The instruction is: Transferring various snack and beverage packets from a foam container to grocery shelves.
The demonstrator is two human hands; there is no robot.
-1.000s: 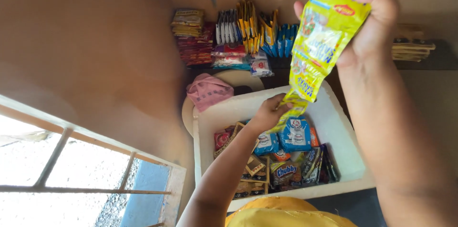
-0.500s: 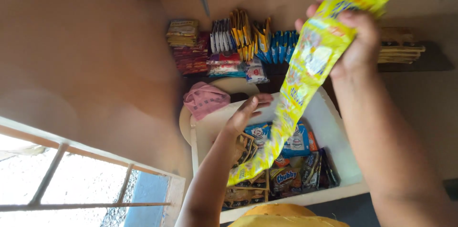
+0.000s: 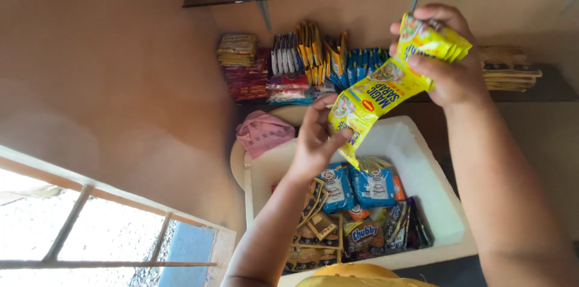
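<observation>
Long strip of joined yellow foil sachets (image 3: pixel 386 91) pinched at top in closed right hand (image 3: pixel 449 73), lower end gripped by left hand (image 3: pixel 316 136), stretched above white rectangular plastic tub (image 3: pixel 434 202) for folding.

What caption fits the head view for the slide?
Two hands, left and right, hold a strip of yellow sachets above a white box of snack packets.

A long strip of yellow sachets (image 3: pixel 386 91) is hanging slantwise above the white box, its upper end bunched in folds, seemingly several layers thick. Its lower end is trailing down toward the packets below. The sachets are glossy, printed in red and green, joined edge to edge.
</observation>
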